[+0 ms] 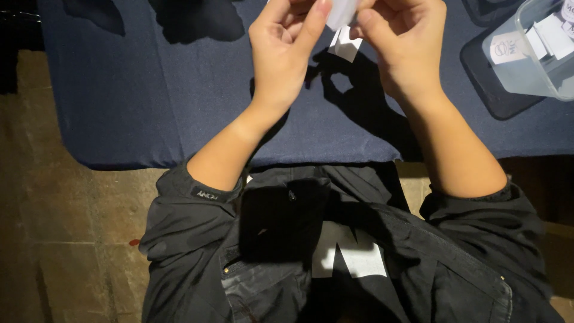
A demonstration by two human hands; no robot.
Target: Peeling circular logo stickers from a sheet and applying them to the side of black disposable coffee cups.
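Note:
My left hand [284, 51] and my right hand [406, 45] are raised together over a table with a dark blue cloth [149, 90]. Between their fingertips they pinch a small white piece, paper or plastic [342, 12], cut off by the top edge of the view. A second small white slip [345, 45] shows just below it, between the hands; whether it hangs from the held piece or lies on the cloth I cannot tell. Both sleeves of my black jacket are pushed up to the elbows.
A clear plastic tub [529, 57] with several white slips inside stands at the right, resting on a dark tray or lid [490, 90]. The table's near edge runs just above my lap. Brown tiled floor [66, 239] lies to the left.

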